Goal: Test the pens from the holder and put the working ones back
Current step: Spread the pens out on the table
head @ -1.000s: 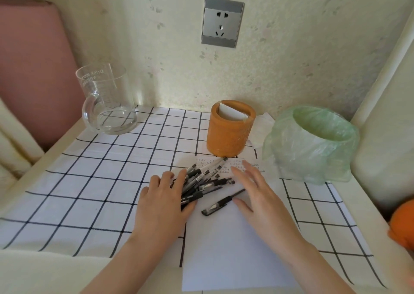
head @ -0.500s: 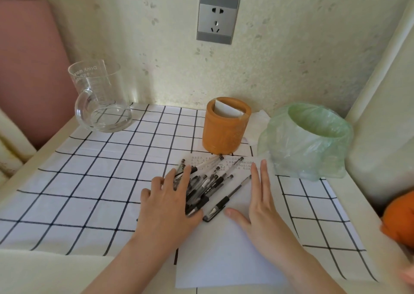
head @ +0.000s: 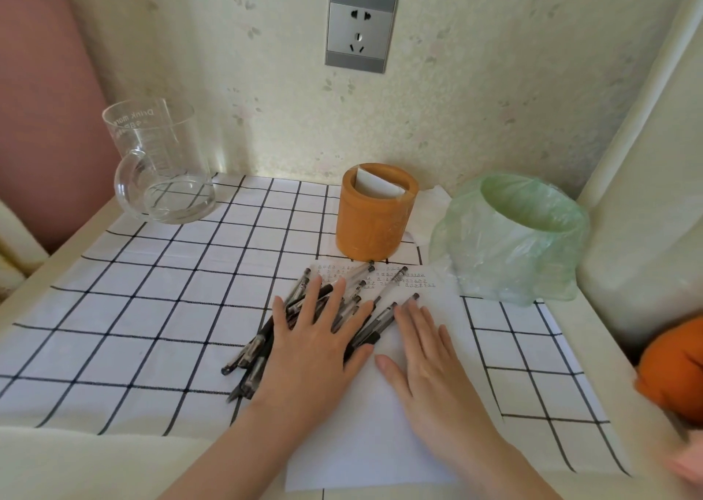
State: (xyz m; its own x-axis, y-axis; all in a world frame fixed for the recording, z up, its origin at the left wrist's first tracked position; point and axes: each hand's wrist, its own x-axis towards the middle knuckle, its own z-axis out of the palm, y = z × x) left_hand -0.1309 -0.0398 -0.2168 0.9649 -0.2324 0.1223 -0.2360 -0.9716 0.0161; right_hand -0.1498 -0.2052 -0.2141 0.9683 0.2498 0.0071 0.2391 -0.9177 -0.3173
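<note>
A person's left hand [head: 315, 341] lies flat, fingers spread, on a pile of black pens [head: 262, 341] at the left edge of a paper sheet [head: 380, 435]. The right hand [head: 430, 358], fingers straight, rests on the paper just beside them. An orange pen holder [head: 374, 220] stands behind.

left hand [head: 315, 347] now flat atop pens [head: 253, 349] | pens fanned lower-left | right hand [head: 430, 358] closer

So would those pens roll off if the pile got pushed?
The pens look round and slim, so loose ones would probably roll on the smooth paper. Piled crosswise under the flat left hand, they likely jam each other. Each seems stiff and light.
</note>
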